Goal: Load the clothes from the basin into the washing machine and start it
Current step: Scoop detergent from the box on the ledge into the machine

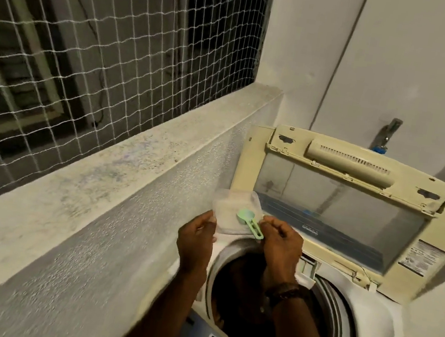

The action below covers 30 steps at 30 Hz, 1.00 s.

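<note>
Head view: both hands raised over the drum (242, 295) of the open washing machine (379, 318). Fingers of left hand (196, 236) grip a clear container (230, 213) by its edge; fingers of right hand (280, 245) pinch a green scoop (249, 224) by its handle, over the container. Drum contents dark, clothes unclear.

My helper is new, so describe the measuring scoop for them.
Find the washing machine with its lid raised. Over the drum, the left hand holds a clear tub; the right hand pinches the scoop at its rim. Nothing else is mint-green.
</note>
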### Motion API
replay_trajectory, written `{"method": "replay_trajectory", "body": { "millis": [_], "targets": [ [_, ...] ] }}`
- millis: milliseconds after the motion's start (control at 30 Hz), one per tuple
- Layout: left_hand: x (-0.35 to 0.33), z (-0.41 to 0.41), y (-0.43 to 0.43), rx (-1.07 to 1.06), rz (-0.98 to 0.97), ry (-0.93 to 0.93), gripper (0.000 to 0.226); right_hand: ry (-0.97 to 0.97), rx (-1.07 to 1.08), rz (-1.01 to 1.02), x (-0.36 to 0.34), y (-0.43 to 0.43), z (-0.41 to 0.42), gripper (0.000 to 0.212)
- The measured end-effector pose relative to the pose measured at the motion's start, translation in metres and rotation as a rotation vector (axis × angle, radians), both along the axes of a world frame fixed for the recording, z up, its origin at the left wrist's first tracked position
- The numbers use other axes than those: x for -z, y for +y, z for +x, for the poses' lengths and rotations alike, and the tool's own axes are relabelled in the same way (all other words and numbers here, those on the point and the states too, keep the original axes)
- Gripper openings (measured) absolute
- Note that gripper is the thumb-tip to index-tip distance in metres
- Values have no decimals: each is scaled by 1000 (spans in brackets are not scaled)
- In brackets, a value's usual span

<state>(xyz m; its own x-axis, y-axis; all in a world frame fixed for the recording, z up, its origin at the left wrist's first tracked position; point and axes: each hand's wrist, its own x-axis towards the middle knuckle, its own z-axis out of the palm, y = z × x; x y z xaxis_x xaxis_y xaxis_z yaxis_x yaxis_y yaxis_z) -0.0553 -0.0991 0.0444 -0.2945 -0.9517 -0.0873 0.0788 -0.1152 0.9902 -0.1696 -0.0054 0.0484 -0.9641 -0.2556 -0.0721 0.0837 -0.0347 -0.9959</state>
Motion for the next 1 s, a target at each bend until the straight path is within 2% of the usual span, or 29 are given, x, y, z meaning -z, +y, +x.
{"method": "replay_trajectory", "body": {
  "millis": [167,567,733,1000],
  "targets": [
    [-23,16,-4,-87,-22,92,24,-38,-88,-108,-22,-19,4,9],
    [-83,69,-18,-317,-144,175,23,-45,-307,-244,-93,-65,44,10],
    [-98,97,-29,-429,-222,148,26,-18,-418,-256,-108,-92,67,12],
    [-106,142,-51,-554,-299,-42,22,-85,-562,-272,-113,-132,112,14]
  ]
}}
